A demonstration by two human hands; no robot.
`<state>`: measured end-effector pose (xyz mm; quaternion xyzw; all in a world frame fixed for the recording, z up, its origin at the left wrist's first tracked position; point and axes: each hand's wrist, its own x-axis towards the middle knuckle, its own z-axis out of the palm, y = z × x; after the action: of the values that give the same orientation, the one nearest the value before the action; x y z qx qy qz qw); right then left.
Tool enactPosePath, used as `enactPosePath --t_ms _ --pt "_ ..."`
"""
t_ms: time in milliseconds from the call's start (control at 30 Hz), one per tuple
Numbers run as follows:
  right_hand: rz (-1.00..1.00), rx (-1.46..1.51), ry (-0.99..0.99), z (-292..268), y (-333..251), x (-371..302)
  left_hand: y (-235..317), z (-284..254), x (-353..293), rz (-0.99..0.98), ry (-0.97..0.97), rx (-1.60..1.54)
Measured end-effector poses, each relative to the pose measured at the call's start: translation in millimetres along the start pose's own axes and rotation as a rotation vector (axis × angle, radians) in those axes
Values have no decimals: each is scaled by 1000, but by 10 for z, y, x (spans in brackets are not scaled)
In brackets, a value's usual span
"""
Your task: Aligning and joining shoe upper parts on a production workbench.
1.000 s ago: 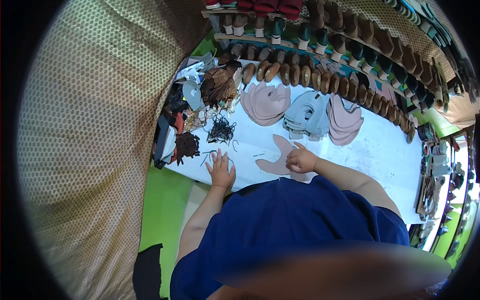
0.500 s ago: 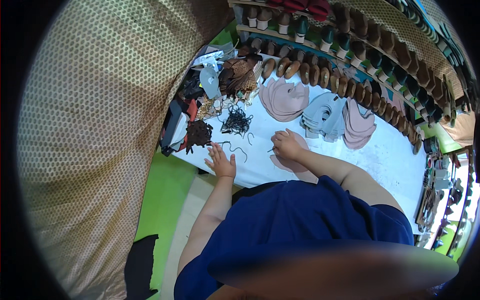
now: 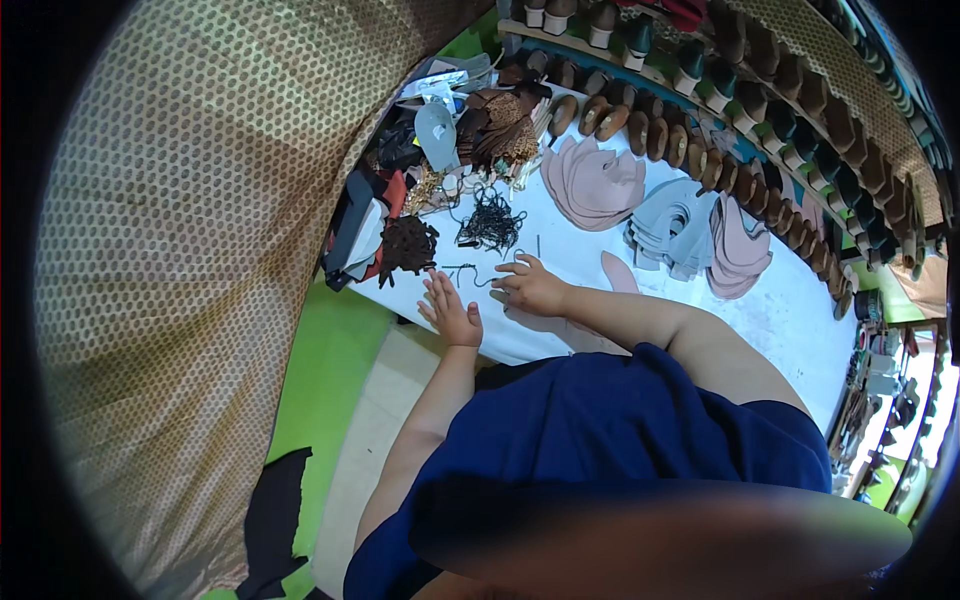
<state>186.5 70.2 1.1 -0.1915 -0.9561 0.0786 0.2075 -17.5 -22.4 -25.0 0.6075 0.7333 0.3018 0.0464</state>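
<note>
My left hand (image 3: pixel 452 312) is at the near left edge of the white table, fingers stretched out, with nothing visible in it. Just beyond its fingertips is a heap of short dark brown strips (image 3: pixel 408 245). My right hand (image 3: pixel 532 289) reaches in from the right with its fingers apart, low over the tabletop. A loose dark cord (image 3: pixel 477 275) lies between the two hands. Farther back sits a tangled pile of black cords (image 3: pixel 490 220). A pink cut piece (image 3: pixel 619 272) lies partly hidden by my right forearm.
Fanned stacks of pink pieces (image 3: pixel 592 188) and grey pieces (image 3: pixel 668 232) lie toward the back, with another pink stack (image 3: pixel 738 250) to their right. Brown and leopard-patterned scraps (image 3: pixel 500 130) crowd the far left corner. Shoe racks (image 3: pixel 640 68) run behind; a patterned curtain (image 3: pixel 210 250) hangs left.
My right hand has moved left, off the pink piece and toward the loose cord, its fingers spreading. The left hand stays near the brown strips. The whole view has shifted slightly.
</note>
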Motion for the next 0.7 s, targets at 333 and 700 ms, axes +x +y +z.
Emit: enactPosePath --t_ms 333,700 --pt "60 145 -52 111 -79 39 4 -36 19 9 -78 63" --pt "635 576 178 -789 43 -69 30 4 15 22 1 86"
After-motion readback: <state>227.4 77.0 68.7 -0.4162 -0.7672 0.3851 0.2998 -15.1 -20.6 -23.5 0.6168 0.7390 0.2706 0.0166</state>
